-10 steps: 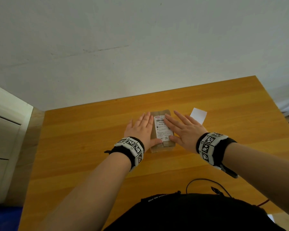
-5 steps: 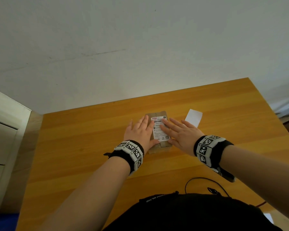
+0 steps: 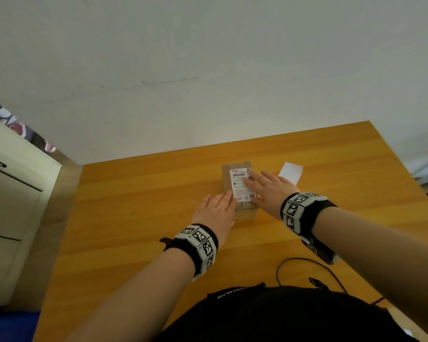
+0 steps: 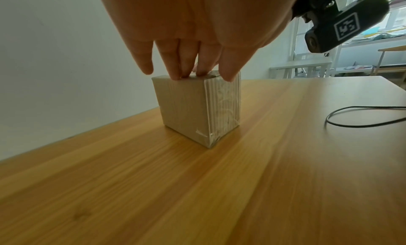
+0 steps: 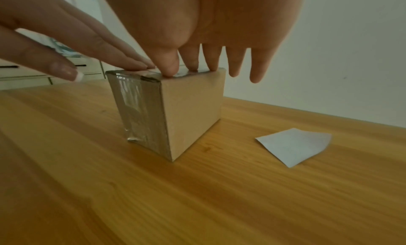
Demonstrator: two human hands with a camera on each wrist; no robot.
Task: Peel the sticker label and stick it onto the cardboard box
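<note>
A small brown cardboard box (image 3: 226,180) sealed with clear tape stands on the wooden table (image 3: 134,218). A white printed sticker label (image 3: 240,186) lies flat on its top. My left hand (image 3: 219,208) is flat, and its straight fingertips (image 4: 186,71) press the near left part of the box top. My right hand (image 3: 263,186) lies flat with straight fingers (image 5: 211,61) pressing on the label's right side. The wrist views show the box's (image 4: 186,109) taped end and plain side (image 5: 193,109); its top face is hidden there.
A blank white backing sheet (image 3: 290,172) lies on the table right of the box (image 5: 294,146). A black cable (image 3: 307,265) loops near the front edge. A white cabinet (image 3: 8,206) stands left of the table, and a white wall runs behind it.
My left hand has slid back along the box toward me, uncovering the label's left side. My right hand has stayed flat on the label, shifting slightly to its far right.
</note>
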